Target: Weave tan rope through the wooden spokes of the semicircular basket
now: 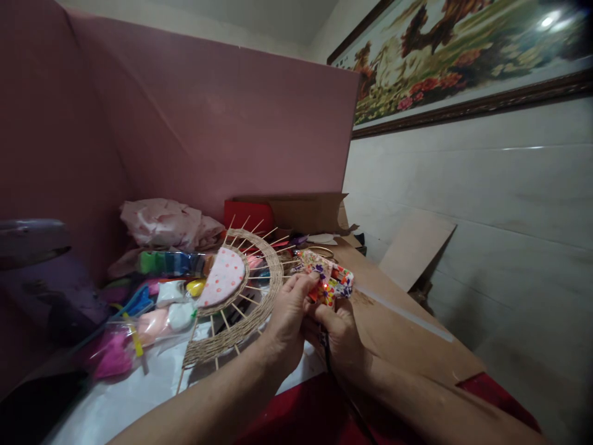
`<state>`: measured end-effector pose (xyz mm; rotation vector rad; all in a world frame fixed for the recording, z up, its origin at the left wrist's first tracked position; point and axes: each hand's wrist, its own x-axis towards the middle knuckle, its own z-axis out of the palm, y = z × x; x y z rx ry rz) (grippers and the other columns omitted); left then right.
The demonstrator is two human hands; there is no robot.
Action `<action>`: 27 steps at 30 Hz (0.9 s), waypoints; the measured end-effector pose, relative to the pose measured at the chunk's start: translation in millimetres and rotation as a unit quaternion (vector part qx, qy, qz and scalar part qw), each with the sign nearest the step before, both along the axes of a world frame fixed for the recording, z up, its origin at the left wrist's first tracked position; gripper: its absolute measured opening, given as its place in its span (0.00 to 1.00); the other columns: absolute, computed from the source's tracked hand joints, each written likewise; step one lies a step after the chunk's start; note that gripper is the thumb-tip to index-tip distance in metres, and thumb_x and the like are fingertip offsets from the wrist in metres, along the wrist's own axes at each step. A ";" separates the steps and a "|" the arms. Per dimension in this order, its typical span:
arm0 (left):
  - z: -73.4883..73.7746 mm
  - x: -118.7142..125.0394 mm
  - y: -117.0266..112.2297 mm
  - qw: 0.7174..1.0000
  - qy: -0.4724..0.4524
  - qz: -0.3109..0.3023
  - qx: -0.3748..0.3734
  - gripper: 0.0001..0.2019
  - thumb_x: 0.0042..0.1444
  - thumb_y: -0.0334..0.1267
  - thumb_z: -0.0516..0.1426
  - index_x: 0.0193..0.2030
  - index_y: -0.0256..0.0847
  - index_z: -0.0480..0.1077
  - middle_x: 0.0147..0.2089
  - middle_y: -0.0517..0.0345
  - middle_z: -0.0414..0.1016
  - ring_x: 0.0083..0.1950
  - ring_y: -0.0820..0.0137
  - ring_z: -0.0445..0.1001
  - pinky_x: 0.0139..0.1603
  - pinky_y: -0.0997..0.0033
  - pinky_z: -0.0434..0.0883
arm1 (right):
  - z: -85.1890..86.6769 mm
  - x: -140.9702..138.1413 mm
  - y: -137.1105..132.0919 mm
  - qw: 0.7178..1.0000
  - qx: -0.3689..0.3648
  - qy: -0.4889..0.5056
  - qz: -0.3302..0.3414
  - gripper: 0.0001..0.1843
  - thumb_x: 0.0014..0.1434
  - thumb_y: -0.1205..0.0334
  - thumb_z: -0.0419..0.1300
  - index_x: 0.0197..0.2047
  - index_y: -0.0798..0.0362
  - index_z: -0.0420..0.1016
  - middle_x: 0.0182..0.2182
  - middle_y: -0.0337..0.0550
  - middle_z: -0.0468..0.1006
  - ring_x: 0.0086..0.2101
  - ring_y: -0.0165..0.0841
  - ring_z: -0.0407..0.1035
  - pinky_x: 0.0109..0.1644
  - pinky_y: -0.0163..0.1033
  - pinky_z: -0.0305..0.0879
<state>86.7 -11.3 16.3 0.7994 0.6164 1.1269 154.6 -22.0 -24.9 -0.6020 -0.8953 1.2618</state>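
Note:
Both of my hands are together in front of me, fingers closed around a bunched piece of floral fabric (327, 287). My left hand (291, 315) pinches the cloth's left side between thumb and fingers. Against its lower edge, my right hand (341, 327) grips with bent fingers. The cloth has orange, purple and yellow flowers on white. A dark cord (331, 364) runs down from beneath the hands; where it attaches is hidden. Just left of my hands stands a half-round twine weaving (277, 272) on thin sticks, with a pink-dotted half-circle pad (223, 278) at its centre.
Bags of coloured clay (155, 326) and a crumpled pink cloth (169, 222) lie to the left. Cardboard (393, 334) covers the table's right side, with a brown box (301, 210) behind. A board (417, 247) leans on the wall. Red cloth (287, 411) lies nearest me.

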 end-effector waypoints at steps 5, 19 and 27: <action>-1.5 -0.8 -1.0 1.000 -0.002 -0.023 0.012 0.16 0.43 0.48 0.61 0.31 0.38 0.67 0.25 0.62 0.68 0.22 0.78 0.65 0.22 0.80 0.61 | 0.9 0.2 -1.7 0.999 -0.024 0.021 0.020 0.09 0.43 0.67 0.58 0.19 0.53 0.59 0.12 0.28 0.51 0.13 0.20 0.45 0.14 0.28 0.42; -12.2 0.2 2.7 0.996 -0.049 -0.057 0.040 0.09 0.45 0.36 0.61 0.34 0.36 0.67 0.29 0.61 0.69 0.26 0.79 0.67 0.28 0.81 0.64 | 1.5 3.2 3.4 0.998 -0.027 0.053 -0.010 0.06 0.43 0.67 0.58 0.25 0.52 0.62 0.12 0.28 0.53 0.12 0.21 0.46 0.13 0.27 0.44; -10.0 -0.4 0.5 0.998 0.044 -0.005 0.045 0.12 0.43 0.43 0.62 0.28 0.36 0.68 0.22 0.63 0.68 0.20 0.81 0.63 0.20 0.82 0.61 | 5.8 0.8 -0.5 0.998 -0.023 0.051 -0.016 0.05 0.42 0.67 0.58 0.23 0.53 0.63 0.14 0.29 0.55 0.13 0.20 0.48 0.14 0.27 0.46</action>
